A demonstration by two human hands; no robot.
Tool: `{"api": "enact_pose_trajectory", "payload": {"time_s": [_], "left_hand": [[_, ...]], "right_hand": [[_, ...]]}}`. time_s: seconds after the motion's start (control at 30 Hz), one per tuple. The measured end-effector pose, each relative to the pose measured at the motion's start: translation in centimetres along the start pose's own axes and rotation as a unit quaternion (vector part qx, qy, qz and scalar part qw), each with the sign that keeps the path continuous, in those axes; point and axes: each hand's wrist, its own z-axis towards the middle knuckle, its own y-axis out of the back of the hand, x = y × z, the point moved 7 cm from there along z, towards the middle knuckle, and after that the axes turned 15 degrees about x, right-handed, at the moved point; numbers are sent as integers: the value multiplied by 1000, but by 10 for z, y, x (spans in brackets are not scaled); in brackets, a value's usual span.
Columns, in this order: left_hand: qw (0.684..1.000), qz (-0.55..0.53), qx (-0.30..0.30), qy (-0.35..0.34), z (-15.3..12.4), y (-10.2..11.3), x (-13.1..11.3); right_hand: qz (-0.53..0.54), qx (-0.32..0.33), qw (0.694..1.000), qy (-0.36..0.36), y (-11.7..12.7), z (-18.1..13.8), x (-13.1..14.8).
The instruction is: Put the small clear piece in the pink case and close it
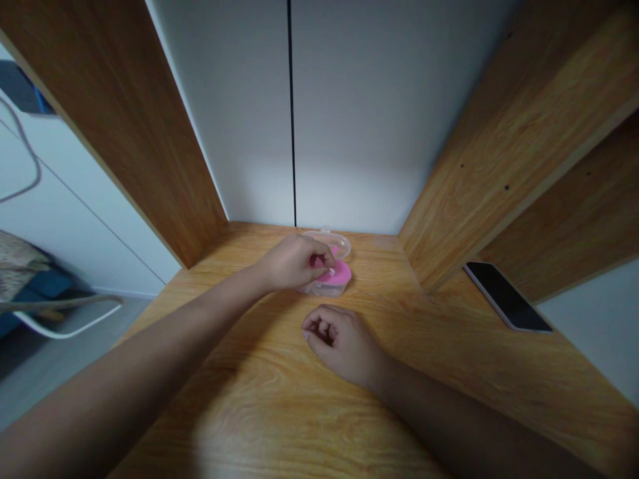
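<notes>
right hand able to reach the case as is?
Probably yes: only tabletop shows between right hand and case; left hand hides part of the case's left side, though.

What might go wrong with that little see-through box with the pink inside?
The left hand is right over the pink part, so it might tip or nudge the clear box. The open lid is just behind, so it might get bumped too.

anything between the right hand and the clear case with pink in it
Nothing visible stands between the right hand and the near side of the clear case. The left hand is over its left part, partly hiding the pink piece.
</notes>
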Motion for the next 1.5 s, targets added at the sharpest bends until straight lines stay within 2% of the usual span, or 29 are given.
{"api": "enact_pose_trajectory", "payload": {"time_s": [0.1,0.2,0.37,0.57,0.7,0.83,0.93,1.07,1.13,1.2,1.3,1.37,1.4,1.5], "left_hand": [[994,82,66,-5,20,-3,-6],[986,135,98,5,33,-6,-8],[976,184,114,13,41,-8,-9],[978,187,94,22,40,2,-9],[988,148,30,10,23,12,-3],[991,60,-121,5,-17,15,8],[973,2,-225,47,-52,2,26],[962,-20,-249,108,-79,-25,46],[963,-26,-233,130,-84,-33,51],[970,-19,-200,139,-83,-39,52],[978,-25,-159,133,-80,-46,51],[980,-44,-143,128,-79,-50,51],[981,-52,-138,127,-78,-51,51],[981,-74,-128,127,-79,-54,52]], "right_hand": [[-2,1,1000,3,0,0,0],[-5,4,1000,4,0,0,1],[-10,1,1000,7,2,0,3],[-5,-6,1000,7,3,1,5],[3,-3,1000,7,2,1,4],[5,-7,1000,12,1,1,2],[1,-12,1000,13,2,1,2],[13,-27,1000,10,4,-1,3],[16,-47,999,18,6,-3,4],[11,-107,994,31,15,-7,4],[-10,-290,956,40,38,-21,-1],[-17,-372,928,21,48,-27,-10],[-10,-376,926,7,49,-26,-16],[49,-318,947,-23,43,-12,-35]]}}
